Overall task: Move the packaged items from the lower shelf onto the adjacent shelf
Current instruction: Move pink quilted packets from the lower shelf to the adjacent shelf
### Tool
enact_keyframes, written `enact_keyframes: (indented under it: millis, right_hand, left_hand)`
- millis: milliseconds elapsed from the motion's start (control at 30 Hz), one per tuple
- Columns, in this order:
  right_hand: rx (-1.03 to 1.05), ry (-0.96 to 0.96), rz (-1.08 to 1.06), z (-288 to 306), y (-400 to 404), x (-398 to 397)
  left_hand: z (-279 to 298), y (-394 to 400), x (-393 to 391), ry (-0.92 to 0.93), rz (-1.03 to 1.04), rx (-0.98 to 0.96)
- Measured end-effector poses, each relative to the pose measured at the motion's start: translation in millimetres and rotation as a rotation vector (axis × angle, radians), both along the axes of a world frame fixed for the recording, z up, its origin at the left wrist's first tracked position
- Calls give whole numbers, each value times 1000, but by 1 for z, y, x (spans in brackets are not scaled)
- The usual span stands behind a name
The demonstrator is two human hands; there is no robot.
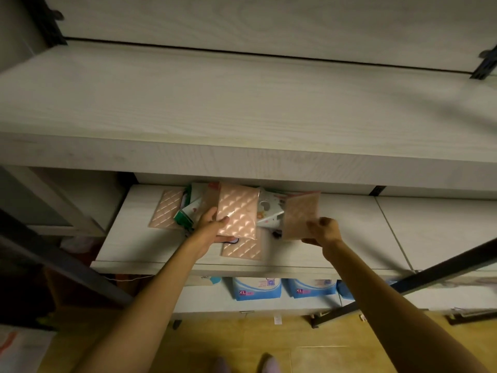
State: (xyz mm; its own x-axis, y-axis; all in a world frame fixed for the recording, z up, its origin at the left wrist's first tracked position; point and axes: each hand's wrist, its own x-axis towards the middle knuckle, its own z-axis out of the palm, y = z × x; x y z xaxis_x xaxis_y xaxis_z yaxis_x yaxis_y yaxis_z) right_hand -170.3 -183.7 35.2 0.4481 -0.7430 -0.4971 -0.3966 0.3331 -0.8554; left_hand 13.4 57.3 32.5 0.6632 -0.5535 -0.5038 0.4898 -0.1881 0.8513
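Reaching with 2 bare hands into a heap of packaged items on the lower shelf.

The lower shelf, a pale wood-grain board, lies under a deeper upper shelf of the same finish; to its right, across a seam, sits the adjacent shelf. Below the lower shelf stand 2 blue packs marked XL. At the middle of the lower shelf the heap mixes white printed packets with pink quilted ones. The left hand grips a pink quilted packet, thumb curled over its face, fingers hidden beneath. The right hand pinches a duller pink packet by its lower corner between thumb and fingers, tilted up off the heap. Another pink packet lies flat at the heap's left edge.
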Motion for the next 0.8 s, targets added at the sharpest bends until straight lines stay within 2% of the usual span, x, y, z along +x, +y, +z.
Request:
enact_keyframes:
  millis: [133, 467, 800]
  right_hand:
    - [-104, 0, -70, 8, 5, -18]
    - [-5, -209, -63, 21, 45, -71]
    - [-17, -250, -74, 27, 48, -152]
  left_hand:
    - [-3, 5, -5, 5, 10, -1]
    - [-3, 7, -34, -9, -12, -13]
    - [7, -16, -109, -138, -72, 45]
